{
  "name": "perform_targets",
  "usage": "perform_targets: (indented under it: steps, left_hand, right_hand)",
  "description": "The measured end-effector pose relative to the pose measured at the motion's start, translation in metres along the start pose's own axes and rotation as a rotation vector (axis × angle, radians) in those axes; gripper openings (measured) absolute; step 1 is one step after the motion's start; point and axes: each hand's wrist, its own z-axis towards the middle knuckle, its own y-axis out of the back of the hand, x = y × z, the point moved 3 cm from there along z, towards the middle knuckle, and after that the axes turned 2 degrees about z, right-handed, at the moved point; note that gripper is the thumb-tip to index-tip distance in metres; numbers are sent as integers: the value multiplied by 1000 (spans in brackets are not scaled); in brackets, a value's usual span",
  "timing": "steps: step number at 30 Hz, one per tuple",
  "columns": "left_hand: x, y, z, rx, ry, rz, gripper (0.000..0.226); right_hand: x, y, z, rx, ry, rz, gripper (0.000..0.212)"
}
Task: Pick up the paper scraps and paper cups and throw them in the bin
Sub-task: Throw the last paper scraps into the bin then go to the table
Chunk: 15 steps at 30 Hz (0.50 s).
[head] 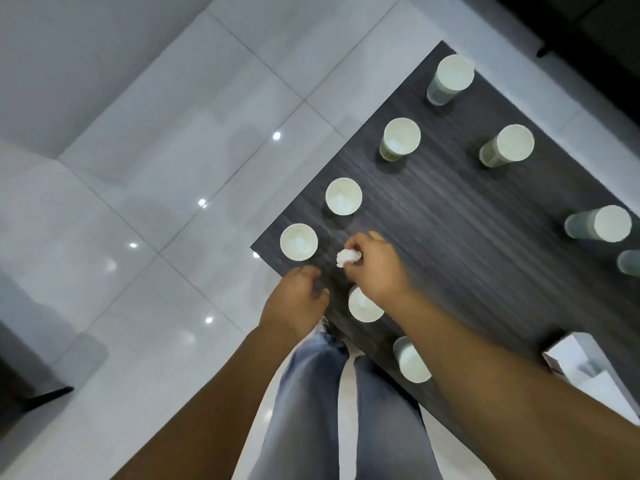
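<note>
crumpled white paper scrap (348, 258) — fingers (356, 244) pinching

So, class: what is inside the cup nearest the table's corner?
The cup holds a pale, blurry lump, possibly crumpled paper. Its wall hides whatever lies lower.

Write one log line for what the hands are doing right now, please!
right hand: pinches paper scrap | left hand: loosely curled, empty, at table corner | paper cups: upright on table | bin: unseen
</note>
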Motion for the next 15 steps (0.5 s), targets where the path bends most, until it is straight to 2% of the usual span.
perform_targets:
  steps: [8, 15]
  left_hand:
    - [-74, 28, -22, 90, -125, 52, 52]
    - [-119, 22, -55, 81, -288, 125, 40]
  right_hand:
    - [24, 50, -70, -38, 21, 69, 23]
    - [17, 79, -116, -170, -67, 175, 21]
